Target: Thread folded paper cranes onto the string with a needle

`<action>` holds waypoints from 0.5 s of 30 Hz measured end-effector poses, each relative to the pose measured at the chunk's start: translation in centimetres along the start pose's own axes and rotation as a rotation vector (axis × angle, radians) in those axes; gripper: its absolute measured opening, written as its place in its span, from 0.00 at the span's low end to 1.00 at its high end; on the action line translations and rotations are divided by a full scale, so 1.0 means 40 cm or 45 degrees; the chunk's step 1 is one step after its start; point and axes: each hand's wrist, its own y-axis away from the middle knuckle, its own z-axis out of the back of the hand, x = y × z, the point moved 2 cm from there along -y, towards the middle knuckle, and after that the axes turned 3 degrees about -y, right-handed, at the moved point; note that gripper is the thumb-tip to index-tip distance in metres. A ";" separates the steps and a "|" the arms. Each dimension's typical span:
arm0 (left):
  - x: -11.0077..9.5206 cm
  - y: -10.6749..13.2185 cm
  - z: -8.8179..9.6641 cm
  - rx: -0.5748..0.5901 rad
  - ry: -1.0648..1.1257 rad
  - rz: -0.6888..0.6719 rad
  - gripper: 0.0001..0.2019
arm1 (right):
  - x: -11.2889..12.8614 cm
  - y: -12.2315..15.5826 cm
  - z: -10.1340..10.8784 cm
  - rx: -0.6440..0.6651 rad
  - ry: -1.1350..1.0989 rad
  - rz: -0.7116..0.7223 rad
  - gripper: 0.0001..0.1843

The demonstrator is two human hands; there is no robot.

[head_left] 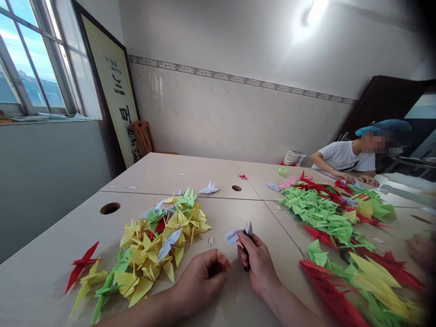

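Observation:
My right hand [257,261] is closed around a pointed metal tool with a dark handle [250,230]. Its thumb and fingers also pinch a small pale blue folded paper [232,236]. Just left of it, my left hand [206,277] is closed, with thumb and fingertips together; anything between them is too small or hidden to make out. Beside my left hand lies a pile of folded paper cranes [148,263], mostly yellow with some green and red. A pale blue paper crane [169,244] rests on top of the pile.
A larger heap of green, red and yellow paper cranes [316,209] covers the right side. Another person [354,156] sits at the far right, hands on the table. A red paper crane [83,262] lies at left, near a round table hole [110,208].

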 end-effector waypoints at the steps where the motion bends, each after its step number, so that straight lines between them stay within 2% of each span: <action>1: -0.001 0.003 -0.003 0.024 -0.067 -0.003 0.01 | -0.002 -0.001 0.001 -0.006 0.005 -0.004 0.15; 5: 0.005 0.007 -0.007 0.037 -0.222 -0.025 0.04 | -0.001 -0.017 -0.028 -0.083 0.095 0.028 0.17; 8: 0.010 0.007 -0.007 0.030 -0.215 -0.055 0.06 | 0.014 -0.053 -0.104 -0.055 0.178 0.078 0.18; 12: 0.009 0.010 -0.007 0.017 -0.118 -0.018 0.07 | 0.034 -0.133 -0.221 0.025 0.272 0.168 0.18; 15: 0.009 0.011 -0.007 0.025 -0.103 -0.041 0.09 | 0.040 -0.221 -0.246 -0.027 0.411 0.251 0.19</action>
